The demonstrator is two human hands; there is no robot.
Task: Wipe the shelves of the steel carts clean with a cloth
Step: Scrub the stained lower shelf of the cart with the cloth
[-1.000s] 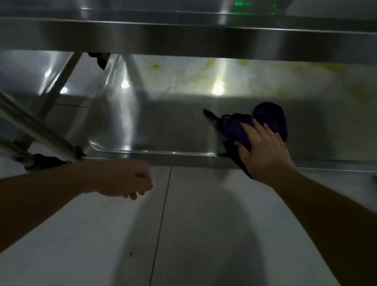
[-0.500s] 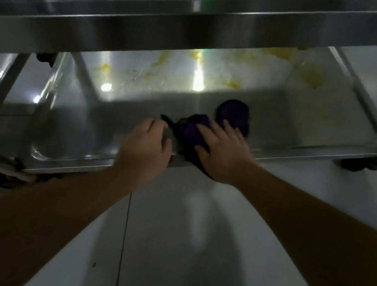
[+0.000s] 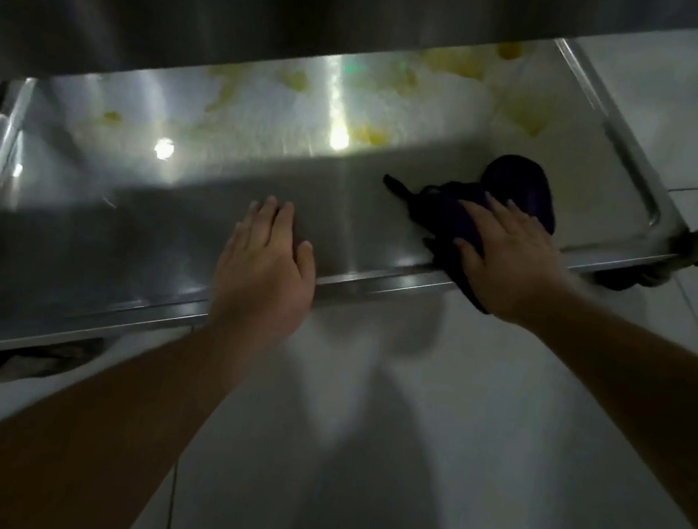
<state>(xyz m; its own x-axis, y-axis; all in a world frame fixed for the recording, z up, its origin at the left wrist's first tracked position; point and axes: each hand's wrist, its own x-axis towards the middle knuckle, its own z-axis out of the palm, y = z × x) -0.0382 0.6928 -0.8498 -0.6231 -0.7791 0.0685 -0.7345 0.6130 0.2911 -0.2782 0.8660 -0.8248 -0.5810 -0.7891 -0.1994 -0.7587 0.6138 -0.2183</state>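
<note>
Head view: the left hand point(image 3: 265, 269) has come up from the floor side within 1 second and now lies flat, fingers straight, on the lower shelf point(image 3: 190, 210), probably bracing the cart. The right hand point(image 3: 506, 263) still presses the purple cloth point(image 3: 517, 186) flat near the front rim; yellow stains point(image 3: 459, 63) at the back remain unwiped.

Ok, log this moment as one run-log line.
left hand: flat on lower shelf front edge | right hand: pressing purple cloth on shelf, near right end | yellow stains: at back, unwiped
</note>
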